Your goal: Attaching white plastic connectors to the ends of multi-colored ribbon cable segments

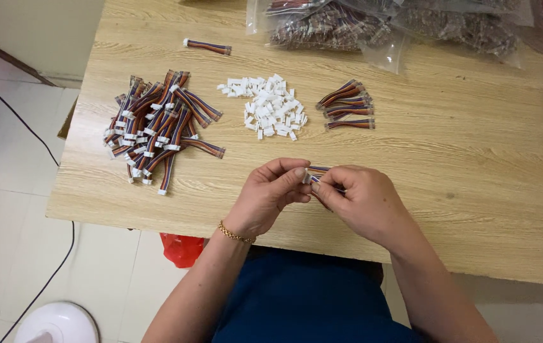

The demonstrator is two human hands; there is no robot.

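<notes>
The left hand (pixel 270 194) and right hand (pixel 357 200) are pressed together, pinching a little striped wire piece (pixel 316 171) and its white plug (pixel 306 178) above the wooden table (pixel 462 178), and a crooked push might bend the tiny pins

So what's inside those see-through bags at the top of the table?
The clear plastic bags hold bundles of striped ribbon cables, like the loose pile of ribbon cables on the wooden table. The wrinkled plastic blurs them, so what lies deeper can't be seen.
</notes>
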